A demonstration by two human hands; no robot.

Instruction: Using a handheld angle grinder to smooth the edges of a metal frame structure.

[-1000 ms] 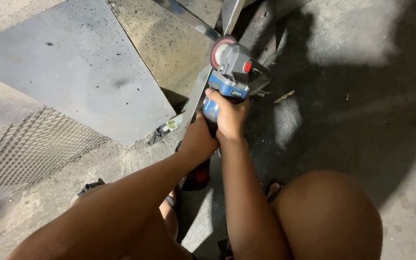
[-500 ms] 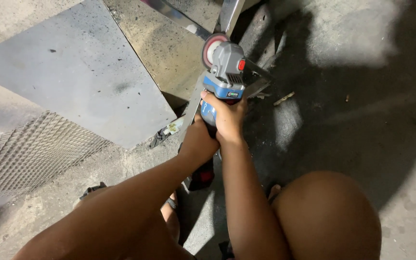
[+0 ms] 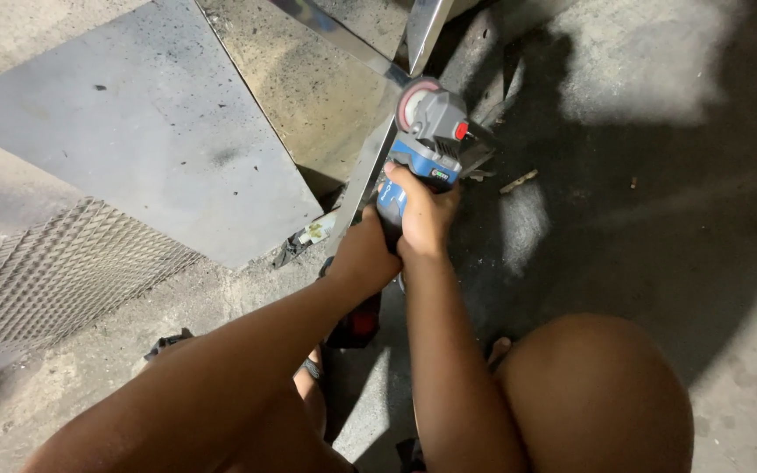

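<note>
Concrete floor; hands grip grinder.

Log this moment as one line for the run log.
hands: left hand and right hand both grip angle grinder | disc: at shiny metal bar | nearby: grey sheet, mesh
</note>
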